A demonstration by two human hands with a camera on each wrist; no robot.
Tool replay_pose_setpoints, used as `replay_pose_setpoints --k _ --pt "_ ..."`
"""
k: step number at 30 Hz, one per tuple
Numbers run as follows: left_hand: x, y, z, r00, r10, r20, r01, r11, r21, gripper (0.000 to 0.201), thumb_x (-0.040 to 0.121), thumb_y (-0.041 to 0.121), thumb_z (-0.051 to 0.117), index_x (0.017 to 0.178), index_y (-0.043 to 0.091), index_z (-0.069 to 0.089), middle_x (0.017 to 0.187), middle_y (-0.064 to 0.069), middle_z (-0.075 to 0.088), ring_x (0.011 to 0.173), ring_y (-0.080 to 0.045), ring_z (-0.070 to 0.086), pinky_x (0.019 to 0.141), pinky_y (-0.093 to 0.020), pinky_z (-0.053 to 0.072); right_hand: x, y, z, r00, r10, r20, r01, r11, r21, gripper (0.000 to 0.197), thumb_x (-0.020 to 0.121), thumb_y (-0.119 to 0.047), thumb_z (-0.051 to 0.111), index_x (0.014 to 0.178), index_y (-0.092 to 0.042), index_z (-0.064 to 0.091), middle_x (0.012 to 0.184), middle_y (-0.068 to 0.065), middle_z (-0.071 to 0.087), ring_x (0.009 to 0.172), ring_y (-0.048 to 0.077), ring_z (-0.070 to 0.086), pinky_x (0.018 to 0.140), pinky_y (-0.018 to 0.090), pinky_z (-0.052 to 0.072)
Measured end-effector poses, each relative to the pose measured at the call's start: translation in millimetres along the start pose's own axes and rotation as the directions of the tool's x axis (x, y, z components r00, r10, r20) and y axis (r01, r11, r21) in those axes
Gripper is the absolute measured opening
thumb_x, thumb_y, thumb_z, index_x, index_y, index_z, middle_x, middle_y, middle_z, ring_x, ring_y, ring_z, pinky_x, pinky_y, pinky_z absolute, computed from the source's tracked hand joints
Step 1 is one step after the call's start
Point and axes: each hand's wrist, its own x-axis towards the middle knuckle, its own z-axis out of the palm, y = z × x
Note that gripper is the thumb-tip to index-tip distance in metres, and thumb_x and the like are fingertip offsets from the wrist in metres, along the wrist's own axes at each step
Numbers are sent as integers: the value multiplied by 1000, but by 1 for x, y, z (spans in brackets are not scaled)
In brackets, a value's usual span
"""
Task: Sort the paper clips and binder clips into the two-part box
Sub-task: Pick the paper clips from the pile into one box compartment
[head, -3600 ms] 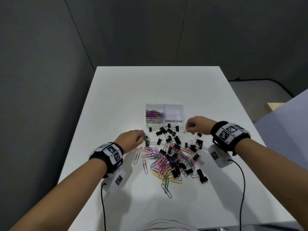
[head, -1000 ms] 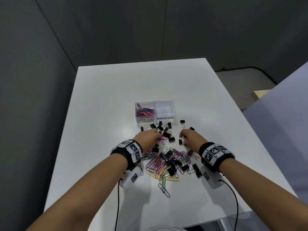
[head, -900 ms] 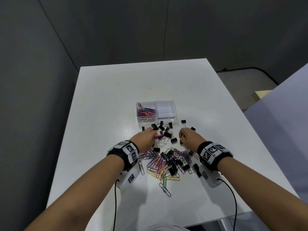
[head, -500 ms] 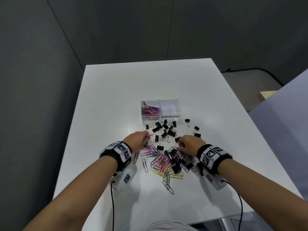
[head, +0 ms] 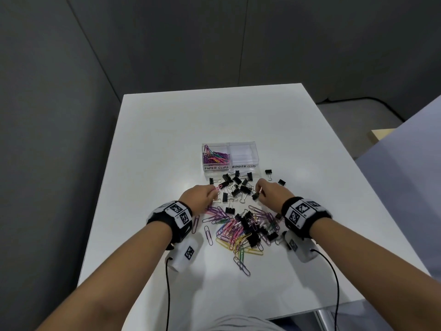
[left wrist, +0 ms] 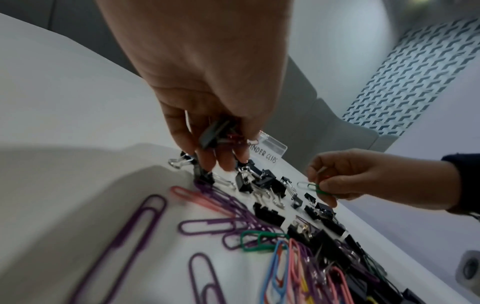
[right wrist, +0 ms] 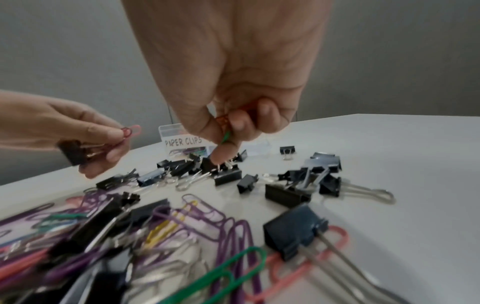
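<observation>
Two hands (head: 200, 195) (head: 272, 193) pinching wiry, glossy paper clips (right wrist: 131, 130); left perhaps binder clip (right wrist: 71, 155) too.

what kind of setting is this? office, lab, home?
Probably a recording booth or lab corner, not a home: a bare white table boxed in by plain grey partition walls, tagged camera bands on both wrists, and only a labelled two-part box and clips.

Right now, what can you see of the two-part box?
The box is clear plastic, rectangular, open-topped, and sits flat on the white table beyond the clip pile. A middle wall splits it. The left half, labelled PAPER CLIPS, holds coloured paper clips; the right half, labelled BINDER CLIPS, looks empty. Neither hand touches it.
</observation>
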Motion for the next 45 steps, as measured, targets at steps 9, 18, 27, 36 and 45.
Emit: replay_pose_setpoints --k 9,18,27,36,45 --pt "6 11 -7 996 59 -72 -61 998 -29 34 101 24 37 108 3 63 111 -15 60 94 -26 56 78 -28 39 -9 10 -12 997 42 61 -50 990 131 22 97 -9 28 105 -8 49 72 2 49 59 18 44 51 25 31" --pt "4 8 -8 994 37 -98 -41 999 -35 33 100 18 36 133 15 43 92 -16 71 85 -32 66 79 -36 50 -23 25 -1 983 95 155 -62 976 -208 29 87 -43 56 77 -17 47 71 -5 49 74 17 51 54 23 36" --pt "-6 1 -6 999 -24 -25 22 998 -58 31 103 17 29 112 2 54 112 -19 63 95 -30 58 81 -33 42 -31 18 15 993 98 64 -82 972 -219 24 88 -35 58 94 -12 59 93 4 63 85 20 58 72 30 46" --pt "-4 -4 -6 998 -63 -5 63 997 50 28 102 31 31 104 10 48 82 -8 57 75 -21 49 69 -29 34 -9 0 16 991 37 127 -35 999 -20 16 92 -16 51 96 -5 62 91 4 61 82 18 57 68 23 48" --pt "3 1 -6 999 -15 38 5 963 268 32 98 18 37 129 19 45 127 -6 57 102 -25 61 81 -34 48 -2 15 -15 1000 18 14 -22 897 442 14 96 -11 45 83 -12 49 72 -4 59 44 0 50 40 9 35"
